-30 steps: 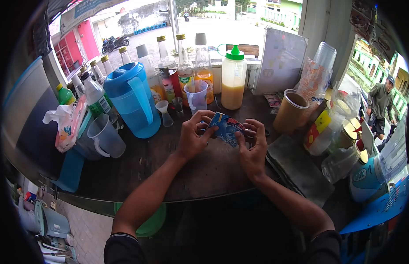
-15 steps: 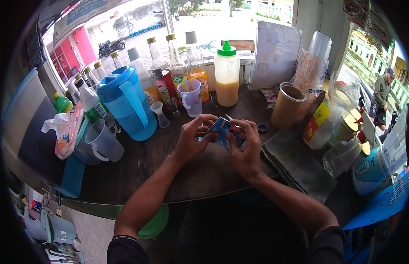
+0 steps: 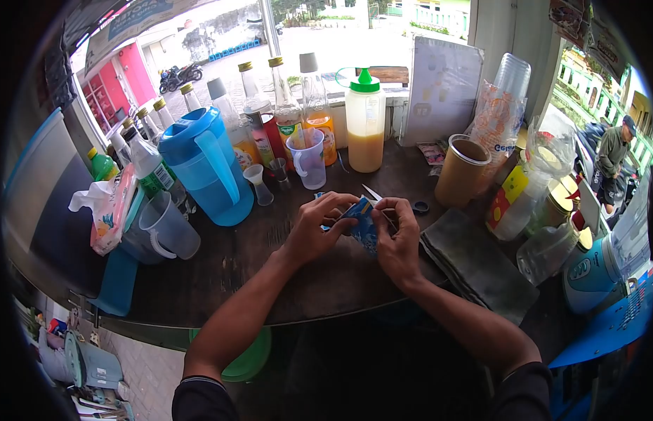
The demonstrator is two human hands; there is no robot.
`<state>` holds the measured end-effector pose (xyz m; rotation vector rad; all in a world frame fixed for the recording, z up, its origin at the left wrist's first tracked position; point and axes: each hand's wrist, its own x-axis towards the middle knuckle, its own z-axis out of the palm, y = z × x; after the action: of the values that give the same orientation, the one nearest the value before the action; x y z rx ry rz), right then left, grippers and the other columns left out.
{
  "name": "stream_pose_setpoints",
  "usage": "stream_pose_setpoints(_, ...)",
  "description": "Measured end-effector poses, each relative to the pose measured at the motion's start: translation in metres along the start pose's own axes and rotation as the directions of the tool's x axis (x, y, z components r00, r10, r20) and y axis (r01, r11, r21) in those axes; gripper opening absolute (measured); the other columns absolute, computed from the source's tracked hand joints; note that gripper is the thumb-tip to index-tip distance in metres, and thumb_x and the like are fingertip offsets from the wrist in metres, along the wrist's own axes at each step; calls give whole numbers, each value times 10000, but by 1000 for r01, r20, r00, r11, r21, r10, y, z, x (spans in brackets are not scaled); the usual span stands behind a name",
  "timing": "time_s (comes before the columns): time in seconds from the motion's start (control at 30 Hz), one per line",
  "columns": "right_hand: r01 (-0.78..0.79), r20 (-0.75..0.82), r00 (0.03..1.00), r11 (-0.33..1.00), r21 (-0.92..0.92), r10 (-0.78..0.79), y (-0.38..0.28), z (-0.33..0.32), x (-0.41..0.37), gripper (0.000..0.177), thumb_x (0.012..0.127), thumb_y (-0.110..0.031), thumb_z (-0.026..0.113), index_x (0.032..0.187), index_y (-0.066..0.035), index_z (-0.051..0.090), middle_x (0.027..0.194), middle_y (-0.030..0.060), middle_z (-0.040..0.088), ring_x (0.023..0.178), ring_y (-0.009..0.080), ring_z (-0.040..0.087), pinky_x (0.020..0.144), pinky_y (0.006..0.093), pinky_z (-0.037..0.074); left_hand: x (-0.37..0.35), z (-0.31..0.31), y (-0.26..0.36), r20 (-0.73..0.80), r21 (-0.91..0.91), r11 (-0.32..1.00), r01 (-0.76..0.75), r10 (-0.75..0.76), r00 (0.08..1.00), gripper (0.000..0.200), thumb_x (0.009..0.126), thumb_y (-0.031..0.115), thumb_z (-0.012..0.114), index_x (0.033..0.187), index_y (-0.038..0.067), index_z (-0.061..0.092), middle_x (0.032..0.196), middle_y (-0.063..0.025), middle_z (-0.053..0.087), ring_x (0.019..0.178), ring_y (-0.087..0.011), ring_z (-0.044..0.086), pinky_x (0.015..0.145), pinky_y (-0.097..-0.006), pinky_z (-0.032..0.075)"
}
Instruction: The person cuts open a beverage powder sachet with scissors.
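My left hand (image 3: 317,226) grips the left side of a small blue packet (image 3: 364,223), with thumb and fingers closed on it. The fingers of my right hand (image 3: 399,242) pinch the packet's upper right edge. A pointed pale blade tip (image 3: 371,191) shows just above the packet; what it belongs to is hidden. Both hands are over the dark table (image 3: 326,288). Behind them stand a small clear measuring jug (image 3: 309,163) and a squeeze bottle (image 3: 364,133) with a green cap, partly filled with yellowish liquid.
A blue pitcher (image 3: 207,168), several glass bottles (image 3: 286,105) and a clear jug (image 3: 168,228) stand left. To the right are a brown cup (image 3: 463,170), a folded dark cloth (image 3: 477,263) and plastic-wrapped cups (image 3: 496,112). Outside at right is a person (image 3: 612,158).
My right hand has shifted slightly right and down, its fingers now pinching at the packet's edge. The packet has tilted, and more of the pale tip shows.
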<state>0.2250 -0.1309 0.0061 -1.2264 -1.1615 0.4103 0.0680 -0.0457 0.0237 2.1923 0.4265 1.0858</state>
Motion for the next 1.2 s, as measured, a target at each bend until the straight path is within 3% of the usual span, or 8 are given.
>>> stream_pose_setpoints(0.03,32,10,999,999,-18,-32,0,0,0,87,957,-75,594,993,-8,552,977,68,563,857,128,602,737,266,483,0,0,3,-3,6,1000,11,-11,1000,347,841,66,731,1174,60,630,1027,-90,660,899,-178,681,720,-297,592)
stream_pose_setpoints(0.27,89,10,996,995,-52,-89,-2,0,0,65,950,-57,586,980,-8,556,1005,58,520,873,131,601,761,266,476,1,0,0,-26,43,998,-41,42,999,299,847,53,719,1138,54,650,1018,-81,656,858,-169,671,693,-288,570)
stream_pose_setpoints(0.73,129,13,992,990,-61,-129,-5,-1,-1,71,931,-35,587,992,-17,556,999,76,532,860,157,618,765,304,449,1,2,2,73,-102,988,118,-111,991,282,856,63,714,1129,56,646,1036,-51,593,901,-153,635,766,-292,551)
stream_pose_setpoints(0.87,120,10,993,992,-39,-119,-4,0,-1,76,927,-35,593,990,-14,556,1004,79,530,863,160,616,761,308,451,-1,4,-1,100,-106,991,84,-73,992,279,863,52,705,1135,49,643,1054,-47,574,913,-146,624,781,-283,538)
stream_pose_setpoints(1.03,161,37,987,985,-66,-159,-3,-1,-1,82,917,-28,604,986,-9,566,1015,84,538,871,172,615,777,315,462,1,1,1,155,-186,969,163,-135,979,181,893,30,677,1061,14,611,1016,-31,556,918,-90,594,785,-255,525)
stream_pose_setpoints(1.17,212,35,977,970,-119,-209,-3,0,0,151,893,-18,639,1025,3,569,1028,119,541,834,202,638,756,338,495,0,-1,-8,121,-99,985,144,-131,984,132,902,17,664,1012,6,591,979,-21,560,896,-78,595,763,-241,515)
stream_pose_setpoints(1.2,215,-59,973,971,-108,-222,-4,2,0,204,888,-38,660,1059,-4,555,1054,123,545,852,196,640,745,331,498,0,-1,-7,22,-95,983,159,-158,987,122,905,16,662,1003,7,589,961,-13,560,889,-73,597,759,-235,512)
